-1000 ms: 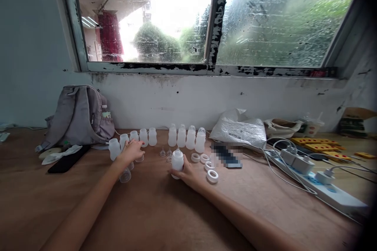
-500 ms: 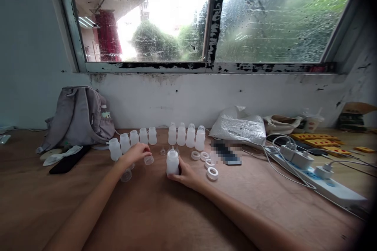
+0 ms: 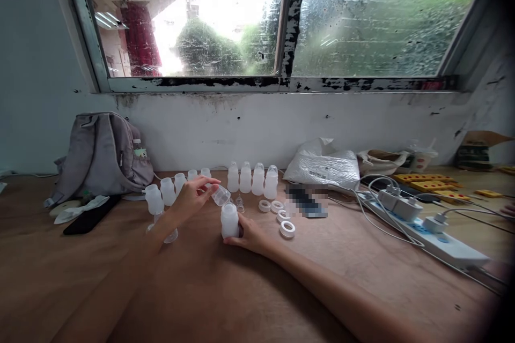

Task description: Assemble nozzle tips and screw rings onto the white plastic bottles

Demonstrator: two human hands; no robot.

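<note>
My right hand is closed round a frosted white baby bottle that stands upright on the table. Between the fingertips of my left hand is a clear bottle cap, tilted just above and to the left of the bottle's top. Clear nipples lie behind the bottle. White collar rings are to the right of my right hand. Several capped bottles stand in a row at the back. Open bottles form a row at the left, and another clear cap rests under my left forearm.
A grey backpack and a black phone-like slab are at the left. Toward the right lie a silver bag, a partly blurred dark phone and a white power strip with cables. Yellow blocks sit beyond it.
My left hand has lifted the clear cap off the table and brought it right, close to the bottle's top. My right hand keeps its hold on the bottle. The view has shifted slightly.
</note>
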